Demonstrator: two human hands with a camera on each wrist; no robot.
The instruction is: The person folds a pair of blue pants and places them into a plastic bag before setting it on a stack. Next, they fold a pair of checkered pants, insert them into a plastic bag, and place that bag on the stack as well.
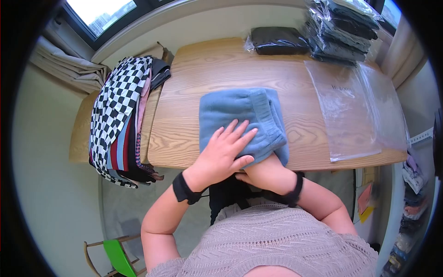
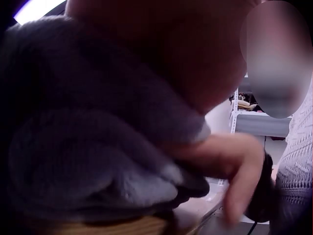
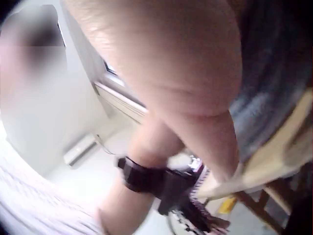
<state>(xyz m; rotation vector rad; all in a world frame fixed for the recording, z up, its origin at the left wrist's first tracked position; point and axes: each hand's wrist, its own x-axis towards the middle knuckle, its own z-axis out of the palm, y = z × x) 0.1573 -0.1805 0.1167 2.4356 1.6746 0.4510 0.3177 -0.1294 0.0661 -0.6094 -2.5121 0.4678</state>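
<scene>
A folded blue garment (image 1: 226, 106) of soft, thick cloth, with a ribbed band along its right side, lies at the table's front edge. My left hand (image 1: 224, 152) rests on top of it, palm down with fingers spread and straight. From the front right, my right hand (image 1: 266, 173) reaches in between the garment's layers, which hide its fingers. In the left wrist view the thumb of that right hand (image 2: 234, 161) hangs outside the cloth, apart from it. The right wrist view shows mostly the near part of the right hand (image 3: 166, 58) beside the bluish cloth.
Clear plastic bags (image 1: 344, 111) lie flat on the wooden table (image 1: 177, 115) at right. Behind stand a bagged dark garment (image 1: 279, 40) and a tall stack of bagged clothes (image 1: 344, 32). Left of the table, a checkered garment (image 1: 122, 87) lies over other clothes. A green-seated chair (image 1: 119, 258) stands lower left.
</scene>
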